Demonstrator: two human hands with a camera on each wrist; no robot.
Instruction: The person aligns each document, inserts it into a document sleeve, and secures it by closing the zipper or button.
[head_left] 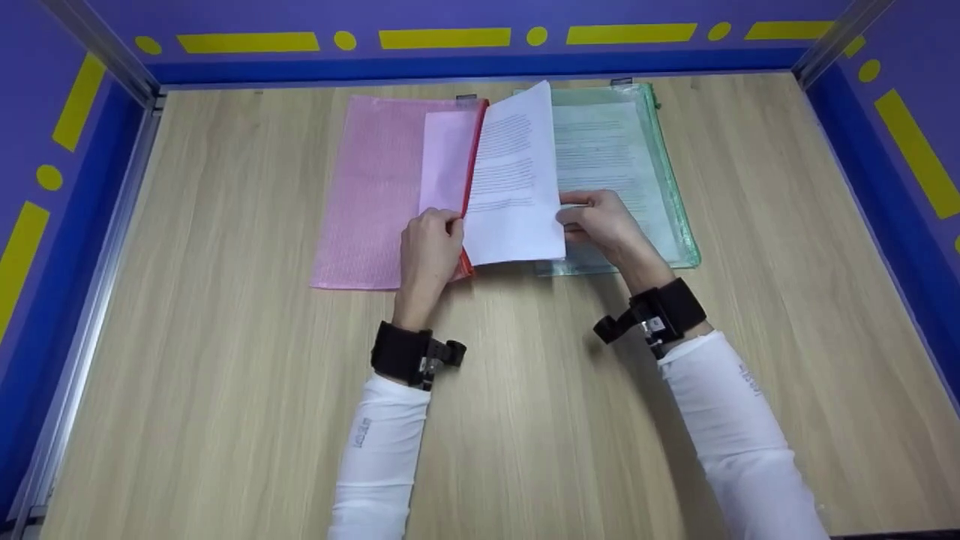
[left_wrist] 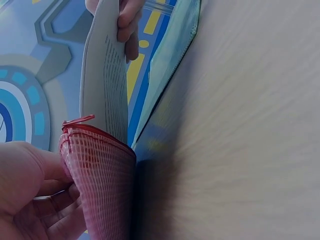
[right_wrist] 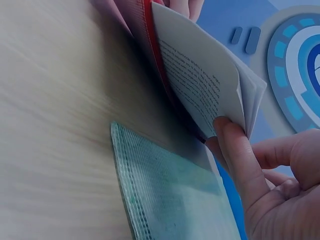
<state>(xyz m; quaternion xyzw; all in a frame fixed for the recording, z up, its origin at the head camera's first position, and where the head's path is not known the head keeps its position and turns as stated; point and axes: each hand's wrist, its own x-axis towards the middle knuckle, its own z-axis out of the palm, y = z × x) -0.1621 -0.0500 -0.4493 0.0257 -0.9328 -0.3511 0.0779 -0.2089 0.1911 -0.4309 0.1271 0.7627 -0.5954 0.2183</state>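
A pink mesh zipper pouch (head_left: 371,187) lies on the left with its red zipper edge (head_left: 472,165) lifted. My left hand (head_left: 429,244) pinches the pouch near the lower end of that edge, and a red zipper pull (left_wrist: 80,121) shows there in the left wrist view. White printed sheets (head_left: 514,232) stick out of the open mouth, part of them showing pink through the mesh. My right hand (head_left: 606,221) holds their right edge between thumb and fingers. In the right wrist view the sheets (right_wrist: 195,70) form a bent stack of several layers.
Partly under the raised sheets lies a green mesh zipper pouch (head_left: 670,176) with printed paper inside. Both pouches rest on the wood-grain table (head_left: 510,390), near its back edge. Purple and blue panels (head_left: 480,64) with yellow marks surround the table on the back and sides.
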